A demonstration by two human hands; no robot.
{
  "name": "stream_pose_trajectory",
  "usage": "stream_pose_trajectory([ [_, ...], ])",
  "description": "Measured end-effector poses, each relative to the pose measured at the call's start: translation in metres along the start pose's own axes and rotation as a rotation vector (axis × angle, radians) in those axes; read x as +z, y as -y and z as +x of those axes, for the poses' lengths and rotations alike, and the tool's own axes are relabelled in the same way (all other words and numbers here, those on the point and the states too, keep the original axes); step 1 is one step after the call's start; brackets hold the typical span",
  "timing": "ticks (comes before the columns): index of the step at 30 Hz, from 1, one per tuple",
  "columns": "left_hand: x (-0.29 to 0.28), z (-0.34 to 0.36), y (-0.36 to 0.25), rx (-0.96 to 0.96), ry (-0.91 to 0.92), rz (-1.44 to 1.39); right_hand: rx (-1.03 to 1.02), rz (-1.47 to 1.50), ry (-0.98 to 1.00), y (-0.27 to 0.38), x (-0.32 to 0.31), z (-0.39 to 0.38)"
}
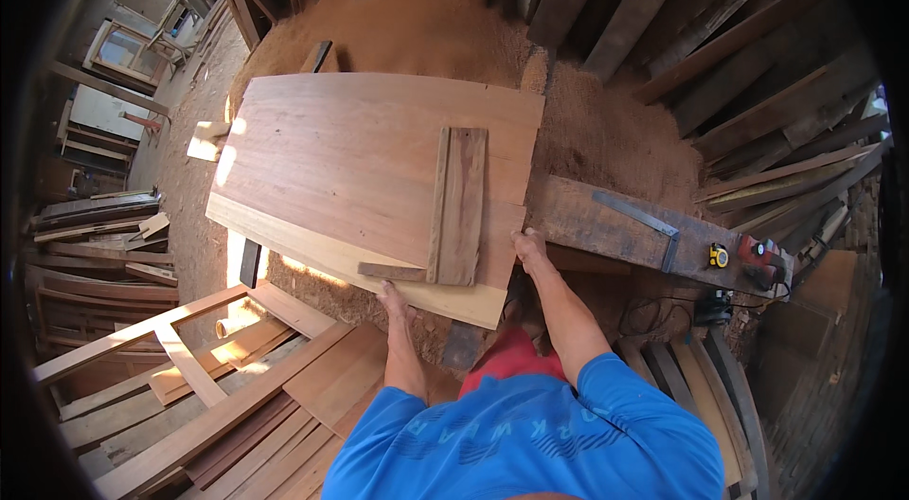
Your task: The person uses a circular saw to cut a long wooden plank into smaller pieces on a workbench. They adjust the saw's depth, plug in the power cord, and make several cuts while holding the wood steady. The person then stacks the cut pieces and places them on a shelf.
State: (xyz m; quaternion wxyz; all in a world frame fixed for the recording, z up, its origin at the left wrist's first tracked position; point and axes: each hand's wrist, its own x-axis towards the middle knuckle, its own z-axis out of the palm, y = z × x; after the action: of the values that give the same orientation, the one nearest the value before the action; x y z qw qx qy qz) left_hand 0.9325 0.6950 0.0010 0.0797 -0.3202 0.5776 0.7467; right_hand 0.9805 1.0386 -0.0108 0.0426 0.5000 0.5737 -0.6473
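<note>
A wide reddish wooden panel [350, 159] lies over the work support, with a paler board [284, 240] along its near edge. On top rest an upright-lying grooved strip [457, 206] and a short narrow stick [392, 270], forming an L. My left hand [395, 301] grips the pale board's near edge below the stick, fingertips on top. My right hand [528, 248] grips the panel's right edge near its lower corner.
A plank [587, 222] at right holds a metal square [634, 221], a tape measure [718, 256] and a red tool [755, 256]. Leaning timbers [720, 45] line the back right. A wooden frame [133, 343] and boards stand lower left. Sawdust covers the ground [379, 26].
</note>
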Motion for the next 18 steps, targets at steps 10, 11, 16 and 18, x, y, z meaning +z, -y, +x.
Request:
stream_pose_trajectory([
  [10, 0.016, -0.019, -0.02, -0.086, 0.006, 0.024, -0.093, -0.09, 0.208, 0.011, -0.03, -0.008],
  [11, 0.018, -0.021, -0.023, -0.082, 0.016, 0.027, -0.109, -0.101, 0.202, 0.01, -0.033, -0.007],
  [16, 0.0, -0.014, -0.016, -0.005, -0.019, 0.058, -0.018, 0.091, 0.329, -0.005, -0.039, -0.012],
  [18, -0.005, -0.016, -0.012, -0.089, -0.072, 0.066, 0.011, 0.181, 0.34, -0.015, -0.041, -0.021],
])
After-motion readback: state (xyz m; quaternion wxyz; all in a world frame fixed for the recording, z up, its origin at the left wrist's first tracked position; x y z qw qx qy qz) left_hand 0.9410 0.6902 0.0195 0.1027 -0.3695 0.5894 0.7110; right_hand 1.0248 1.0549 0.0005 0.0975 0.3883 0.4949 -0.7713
